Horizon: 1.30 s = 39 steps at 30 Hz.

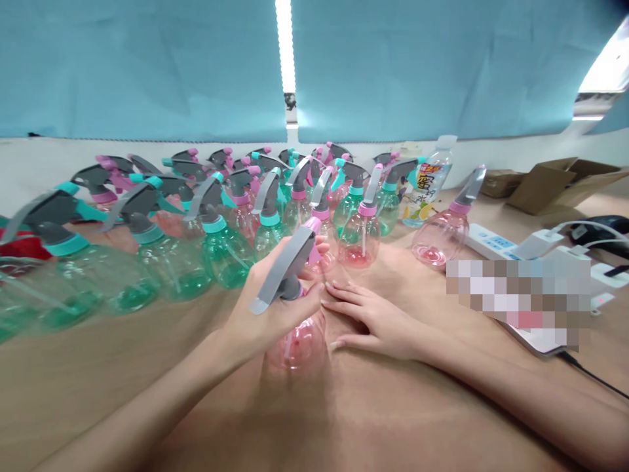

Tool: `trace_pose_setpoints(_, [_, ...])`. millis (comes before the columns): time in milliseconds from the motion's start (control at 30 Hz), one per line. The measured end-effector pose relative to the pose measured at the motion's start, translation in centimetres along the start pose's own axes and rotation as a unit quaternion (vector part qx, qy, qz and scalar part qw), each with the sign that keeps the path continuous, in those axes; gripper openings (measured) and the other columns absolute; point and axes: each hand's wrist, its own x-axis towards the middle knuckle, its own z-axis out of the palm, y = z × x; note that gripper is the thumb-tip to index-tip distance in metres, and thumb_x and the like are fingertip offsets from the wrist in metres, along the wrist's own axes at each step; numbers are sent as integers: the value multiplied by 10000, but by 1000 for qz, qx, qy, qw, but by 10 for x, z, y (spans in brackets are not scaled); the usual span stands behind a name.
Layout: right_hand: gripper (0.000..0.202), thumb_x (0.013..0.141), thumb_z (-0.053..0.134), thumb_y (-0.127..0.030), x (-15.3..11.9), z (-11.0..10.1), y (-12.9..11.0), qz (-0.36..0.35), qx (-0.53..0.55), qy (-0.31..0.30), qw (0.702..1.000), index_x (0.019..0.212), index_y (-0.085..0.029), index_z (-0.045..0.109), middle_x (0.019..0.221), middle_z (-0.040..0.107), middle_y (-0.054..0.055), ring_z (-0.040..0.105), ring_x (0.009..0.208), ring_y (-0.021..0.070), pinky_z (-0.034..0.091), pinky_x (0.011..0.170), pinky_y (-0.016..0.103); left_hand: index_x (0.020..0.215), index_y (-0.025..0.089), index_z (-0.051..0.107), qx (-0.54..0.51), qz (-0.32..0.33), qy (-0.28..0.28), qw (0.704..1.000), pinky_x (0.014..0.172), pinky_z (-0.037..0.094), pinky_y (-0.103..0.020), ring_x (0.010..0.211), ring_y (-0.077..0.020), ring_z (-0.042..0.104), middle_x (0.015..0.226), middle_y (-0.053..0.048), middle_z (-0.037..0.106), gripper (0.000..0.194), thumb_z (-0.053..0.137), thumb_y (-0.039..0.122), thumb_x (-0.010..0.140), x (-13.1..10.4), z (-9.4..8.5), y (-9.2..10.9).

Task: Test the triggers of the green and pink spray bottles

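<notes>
Left hand: the left hand (269, 319) is wrapped round the neck of a pink spray bottle (297, 346), thumb on its right side; a loose hold could let the smooth, rounded body twist or slip.
Trigger head: the grey trigger head (285, 269) is hard, matte-looking plastic with a pink nozzle at the far end; a stray squeeze might work the trigger.
Held bottle: near the middle of the table, between the hands, clear and bulbous; whether its base touches the wood is hard to tell, and if lifted it could tip when let go.
Right hand: the right hand (373, 321) lies spread on the table, just right of the bottle, gripping nothing visible; a sideways sweep could knock the base.
Far neighbours: a second pink bottle (360, 241) stands beyond the fingers, glossy and see-through; pushing the held one far could bump it.
Left row: green bottles (228, 259) with teal collars crowd together, so one nudge might topple several.
Right side: a white power strip (491, 241) lies beside a lone pink bottle (441, 237); a leak there would be risky.
Table: the table (383, 419) is smooth, tan, faintly shiny.
</notes>
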Motion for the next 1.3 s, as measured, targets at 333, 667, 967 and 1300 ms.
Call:
trace_pose_setpoints(333, [707,885,586,-632,-1,0,1,0,-2,-4,1000,1455,-224,492,1566,375,121,314,1456,318,297,1173,534,1340,282,488,30,-3,3,1000,494,446,-220,552,-107,468,761,30,584,594,635,173,775,-1,-1,5])
trace_pose_setpoints(667, [701,883,588,-632,-1,-1,0,6,-2,-12,1000,1453,-233,495,1569,367,118,307,1458,325,296,1171,548,1234,283,524,40,9,3,999,514,479,-231,605,-128,526,800,15,580,505,649,184,754,-4,-3,3])
trace_pose_setpoints(967, [697,882,588,-636,-2,1,3,-5,-10,-9,1000,1445,-234,503,1577,360,103,303,1460,319,304,1172,531,1295,305,529,25,16,5,1000,553,496,-237,703,-153,577,966,-20,642,597,700,211,731,-6,-6,0])
trace_pose_setpoints(1300, [670,908,577,-601,-3,0,1,-6,-7,-4,1000,1456,-226,488,1576,361,99,301,1462,310,297,1177,531,1127,249,545,31,-4,0,1000,566,458,-269,572,-137,487,742,21,573,399,538,220,730,-6,-2,9])
